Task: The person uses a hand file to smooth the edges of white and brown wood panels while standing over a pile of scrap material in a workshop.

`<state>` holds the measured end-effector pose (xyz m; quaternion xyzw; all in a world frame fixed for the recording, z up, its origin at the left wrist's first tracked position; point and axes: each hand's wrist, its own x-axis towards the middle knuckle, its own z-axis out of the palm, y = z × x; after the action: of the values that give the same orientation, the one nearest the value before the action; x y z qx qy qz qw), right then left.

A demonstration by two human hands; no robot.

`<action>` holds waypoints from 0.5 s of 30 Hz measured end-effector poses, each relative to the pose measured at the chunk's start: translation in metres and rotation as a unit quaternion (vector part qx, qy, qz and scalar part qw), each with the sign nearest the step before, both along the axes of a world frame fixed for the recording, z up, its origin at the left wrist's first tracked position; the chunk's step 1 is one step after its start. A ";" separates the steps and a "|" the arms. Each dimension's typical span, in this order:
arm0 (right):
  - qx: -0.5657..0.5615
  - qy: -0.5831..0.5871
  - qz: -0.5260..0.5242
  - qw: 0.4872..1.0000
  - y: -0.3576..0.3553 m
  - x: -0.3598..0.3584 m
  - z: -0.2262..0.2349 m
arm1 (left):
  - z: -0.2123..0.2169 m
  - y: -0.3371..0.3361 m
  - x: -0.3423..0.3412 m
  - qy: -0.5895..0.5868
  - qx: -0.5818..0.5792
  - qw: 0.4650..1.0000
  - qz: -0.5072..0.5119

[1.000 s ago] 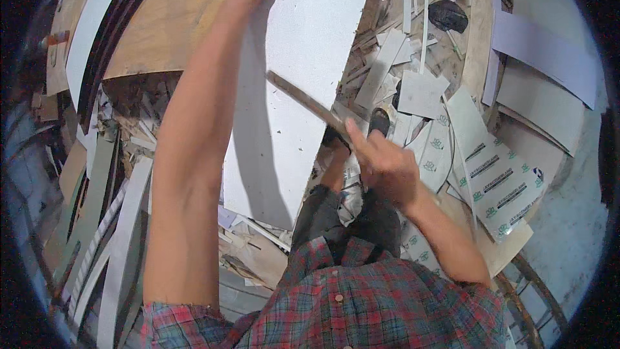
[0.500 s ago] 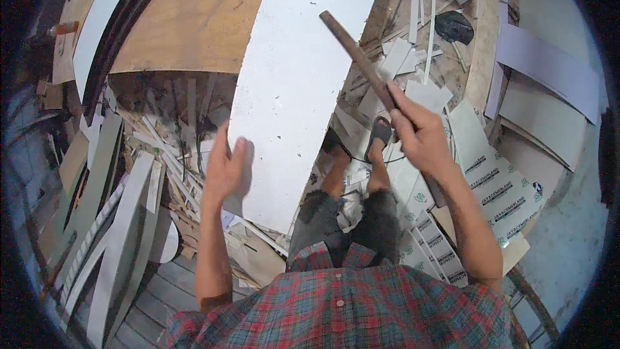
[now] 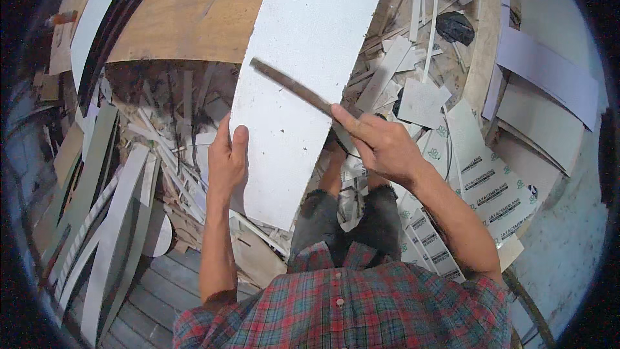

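A long white board [image 3: 290, 90] with ragged, chipped edges stretches away from me, dark crumbs scattered over its face. At its near left edge is my left hand [image 3: 227, 158], gripping it with the thumb on the upper side; some of the fingers are hidden. My right hand [image 3: 384, 145], to the right of the board, is closed round one end of a flat, dark metal file [image 3: 290, 87]. The file slants across the board, its free end near the left edge. Whether it touches the surface I cannot tell.
A brown wooden panel [image 3: 187, 16] lies beyond, on the left. Offcut strips [image 3: 123, 220] lean at the lower left. Printed white sheets [image 3: 491, 181] and a black plastic bag [image 3: 454, 27] lie on the right. Scraps litter the floor around my feet.
My right hand has moved left and a little nearer, swinging the file's free end leftward and toward me over the board. My left hand stays at the board's edge.
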<state>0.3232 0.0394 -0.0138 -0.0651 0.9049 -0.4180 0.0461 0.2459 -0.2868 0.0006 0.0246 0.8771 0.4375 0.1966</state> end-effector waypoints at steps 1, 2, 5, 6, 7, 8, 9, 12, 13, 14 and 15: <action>-0.003 0.006 0.011 1.000 0.003 -0.002 0.000 | 0.001 -0.002 0.000 -0.008 0.005 1.000 -0.001; -0.006 0.012 0.022 1.000 0.008 -0.004 -0.002 | 0.002 -0.003 0.001 -0.007 0.001 1.000 0.003; -0.001 0.053 -0.065 0.996 0.033 -0.019 -0.008 | -0.002 0.000 0.003 -0.003 0.002 1.000 0.011; 0.012 0.058 -0.087 0.995 0.032 -0.019 -0.009 | -0.003 -0.002 0.003 -0.002 0.001 1.000 0.013; -0.003 0.088 -0.070 0.994 0.007 0.001 -0.017 | -0.003 0.001 0.001 0.001 0.004 1.000 0.012; 0.010 0.012 -0.004 1.000 -0.010 0.014 -0.003 | -0.002 0.002 0.002 0.002 -0.004 1.000 0.008; 0.009 -0.001 0.007 1.000 -0.010 0.014 0.001 | 0.001 0.001 0.001 0.005 -0.014 1.000 0.001; 0.002 0.027 -0.051 0.998 0.021 -0.013 0.003 | 0.002 0.002 0.000 0.005 -0.010 1.000 -0.003; -0.002 0.046 -0.086 0.995 0.030 -0.021 0.000 | 0.001 0.001 0.000 0.002 -0.003 1.000 0.000; 0.023 0.028 -0.063 0.997 0.020 -0.011 -0.002 | -0.002 -0.001 0.002 0.007 0.001 1.000 -0.001; 0.049 0.011 -0.041 0.998 0.001 0.008 -0.008 | -0.008 -0.002 0.002 0.014 0.007 1.000 -0.002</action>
<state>0.3313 0.0403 -0.0215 -0.0301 0.9268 -0.3738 0.0222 0.2480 -0.2884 -0.0073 0.0337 0.8766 0.4429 0.1850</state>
